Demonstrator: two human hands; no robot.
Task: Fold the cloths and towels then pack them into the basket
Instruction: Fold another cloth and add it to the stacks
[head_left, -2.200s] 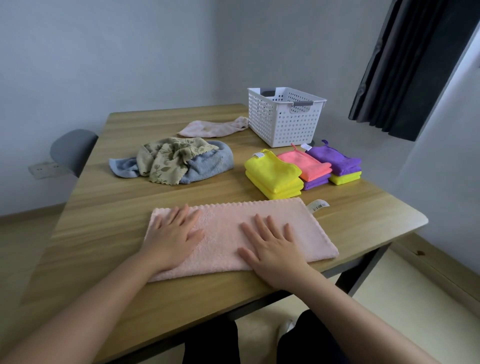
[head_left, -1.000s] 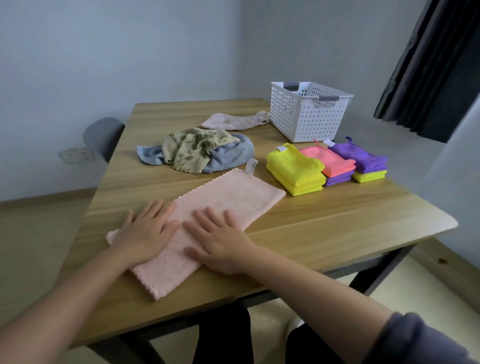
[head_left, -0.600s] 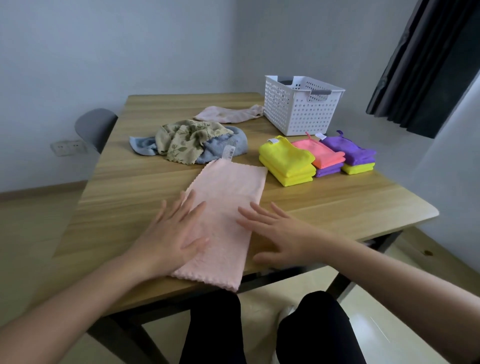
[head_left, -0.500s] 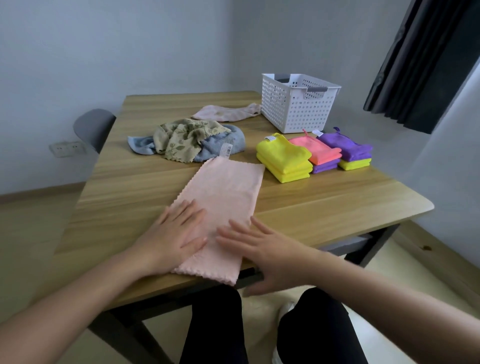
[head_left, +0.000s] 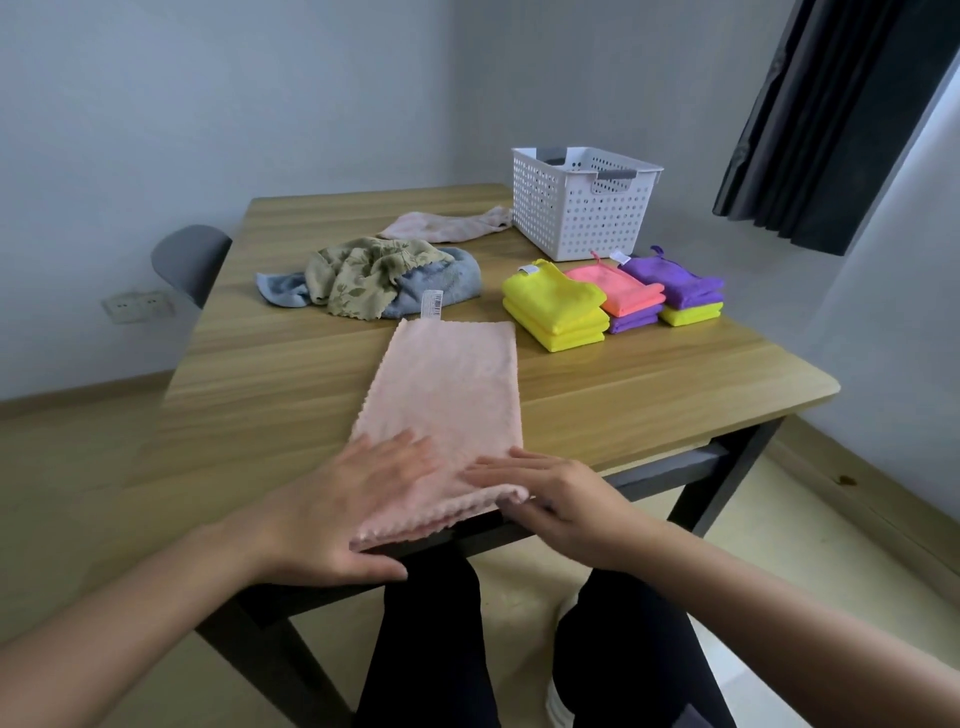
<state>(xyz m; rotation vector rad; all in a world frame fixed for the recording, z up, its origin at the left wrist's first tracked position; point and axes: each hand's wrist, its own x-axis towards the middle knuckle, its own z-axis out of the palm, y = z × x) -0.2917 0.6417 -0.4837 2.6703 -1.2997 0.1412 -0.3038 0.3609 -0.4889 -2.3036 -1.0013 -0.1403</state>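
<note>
A pink towel (head_left: 447, 395), folded into a long strip, lies lengthwise on the wooden table (head_left: 649, 395), its near end at the table's front edge. My left hand (head_left: 353, 509) lies flat on the near left corner, fingers straight, thumb under the scalloped edge. My right hand (head_left: 561, 504) pinches the near right corner, which is slightly lifted. The white perforated basket (head_left: 576, 218) stands at the back right. In front of it lie folded stacks: yellow cloths (head_left: 556, 306), a coral cloth (head_left: 618, 291) on purple, and a purple cloth (head_left: 675, 283) on yellow.
An unfolded heap of a blue towel (head_left: 441, 286) and a floral cloth (head_left: 358, 275) lies mid-table. A pale pink cloth (head_left: 441, 228) sits behind it, beside the basket. A grey chair (head_left: 187, 260) stands at the far left. A dark curtain (head_left: 831, 130) hangs on the right.
The pink towel was turned from crosswise to lengthwise. Both hands slid back to its near end, and the right hand took hold of the near right corner.
</note>
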